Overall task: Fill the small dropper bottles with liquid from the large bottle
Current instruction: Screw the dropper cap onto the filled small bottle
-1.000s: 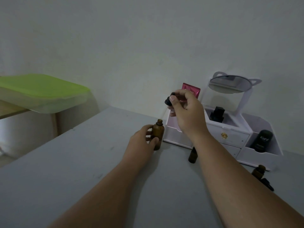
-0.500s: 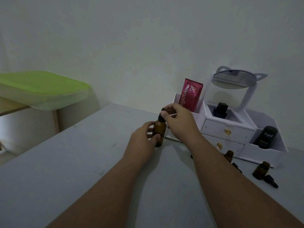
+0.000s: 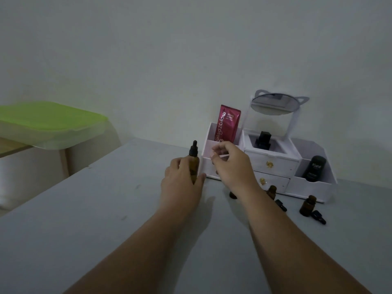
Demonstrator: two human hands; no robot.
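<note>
Large amber bottle (image 3: 194, 166), black dropper cap (image 3: 193, 148) on, is standing upright on the grey table (image 3: 106, 209), the left hand (image 3: 182, 181) wrapping its fingers round the body. The right hand (image 3: 231, 164) is hovering just beside it, fingers loosely curled and empty. Small uncapped bottles (image 3: 306, 205) are standing near the white organiser (image 3: 273, 164).

Plain grey worktop (image 3: 106, 209) all across. There's the amber bottle (image 3: 194, 166), brown glass, black dropper cap (image 3: 193, 149) on top. Right of it, a white organiser (image 3: 280, 166) with gold knobs (image 3: 269, 164), a magenta sachet (image 3: 227, 124) with pale lettering, and a black tube (image 3: 314, 168) lettered in white. Near right, small amber bottles (image 3: 307, 205) and loose black caps (image 3: 318, 217). Far left, a lime-green lid (image 3: 48, 117).
</note>
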